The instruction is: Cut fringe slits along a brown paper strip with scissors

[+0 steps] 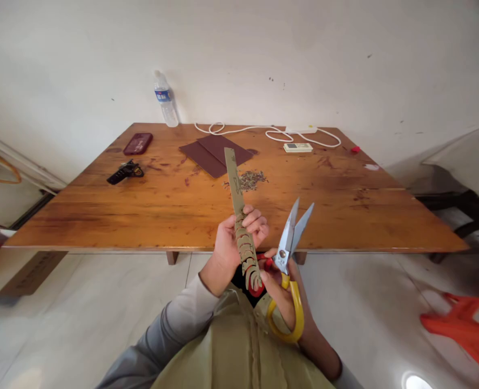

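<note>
My left hand [231,240] is wrapped round a long olive-khaki strip [235,181], which tilts up and away from me. Its upper part is flat with dark drawn marks; the lower part has curled, cut, overlapping flaps showing reddish edges. Yellow-handled scissors [284,255] hang on my right hand [282,294], blades slightly apart and pointing up. The fingers of that hand also touch the strip's lower end. Something red [257,286] shows behind the strip there, mostly hidden. Past the strip, a small heap of shredded scraps [255,179] lies on the wooden table [174,210].
Two maroon sheets [204,158] lie overlapping beyond the strip. To the left are a dark red phone [138,143], a black object [125,172] and a plastic bottle [165,100]. A white cable [243,128] and a pale remote [298,147] lie at the back. An orange-red stool [461,324] stands right.
</note>
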{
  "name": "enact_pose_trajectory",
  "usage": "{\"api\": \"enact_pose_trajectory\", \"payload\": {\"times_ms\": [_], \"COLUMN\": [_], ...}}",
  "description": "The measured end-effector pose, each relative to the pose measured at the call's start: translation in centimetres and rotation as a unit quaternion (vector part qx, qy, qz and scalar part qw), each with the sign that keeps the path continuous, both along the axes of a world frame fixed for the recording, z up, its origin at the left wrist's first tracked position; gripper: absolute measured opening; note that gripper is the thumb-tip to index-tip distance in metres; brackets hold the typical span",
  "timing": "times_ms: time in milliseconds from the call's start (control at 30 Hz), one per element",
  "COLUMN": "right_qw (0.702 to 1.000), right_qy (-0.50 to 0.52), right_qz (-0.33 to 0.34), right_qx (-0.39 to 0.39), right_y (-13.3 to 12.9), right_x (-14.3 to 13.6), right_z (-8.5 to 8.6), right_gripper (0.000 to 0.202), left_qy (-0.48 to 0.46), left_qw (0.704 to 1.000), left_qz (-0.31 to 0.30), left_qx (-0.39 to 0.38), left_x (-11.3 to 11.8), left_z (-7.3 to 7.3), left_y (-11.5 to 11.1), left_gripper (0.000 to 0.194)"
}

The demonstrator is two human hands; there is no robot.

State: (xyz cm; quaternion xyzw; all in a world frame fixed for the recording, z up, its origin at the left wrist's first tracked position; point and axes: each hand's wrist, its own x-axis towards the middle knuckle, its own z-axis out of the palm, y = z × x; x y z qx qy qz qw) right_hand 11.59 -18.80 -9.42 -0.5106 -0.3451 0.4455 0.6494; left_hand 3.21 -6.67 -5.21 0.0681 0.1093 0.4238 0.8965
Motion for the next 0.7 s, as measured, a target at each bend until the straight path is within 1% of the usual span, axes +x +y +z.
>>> {"api": "enact_pose_trajectory", "payload": {"times_ms": [67,133,200,267,333,400,433,500,567,633,700], "right_qw": [1.000,1.000,1.000,0.998,0.992,0.985,0.985,0.987,0.988,0.988,0.988], "right_qy": [0.006,0.012,0.015,0.013,0.012,0.020,0.031,0.064,0.089,0.080,0.055], "right_qz": [-0.001,0.000,0.010,0.058,0.107,0.137,0.140,0.125,0.116,0.126,0.136], "right_qx": [-0.008,0.003,0.011,-0.022,-0.071,-0.101,-0.101,-0.078,-0.051,-0.043,-0.043], "right_y": [0.0,0.0,-0.1,-0.3,-0.5,-0.5,-0.6,-0.6,-0.7,-0.8,-0.9], "right_x": [0.7,1.4,2.0,2.3,2.3,2.2,2.2,2.2,2.4,2.8,3.1], "right_z": [-0.8,-1.7,-2.4,-2.9,-3.0,-3.2,-3.4,-4.0,-4.6,-5.1,-5.3], "right_gripper": [0.028,0.028,0.032,0.039,0.045,0.049,0.051,0.057,0.061,0.058,0.056], "left_qy": [0.041,0.124,0.205,0.260,0.293,0.319,0.332,0.364,0.401,0.432,0.448], "left_qw": [0.999,0.989,0.973,0.957,0.944,0.932,0.925,0.907,0.882,0.858,0.844], "left_qz": [-0.009,-0.016,0.010,0.045,0.085,0.122,0.137,0.163,0.187,0.200,0.200], "left_qx": [0.031,0.076,0.105,0.118,0.123,0.124,0.125,0.134,0.159,0.192,0.216], "left_x": [-0.3,-0.7,-1.2,-1.4,-1.4,-1.2,-1.1,-1.0,-1.0,-1.1,-1.2], "left_z": [-0.4,-0.8,-1.2,-1.7,-2.1,-2.3,-2.4,-2.4,-2.3,-2.2,-2.1], "left_y": [0.6,1.2,1.8,2.3,2.5,2.6,2.6,2.5,2.5,2.5,2.4], "left_gripper": [0.011,0.009,0.013,0.018,0.024,0.028,0.029,0.027,0.021,0.016,0.013]}}
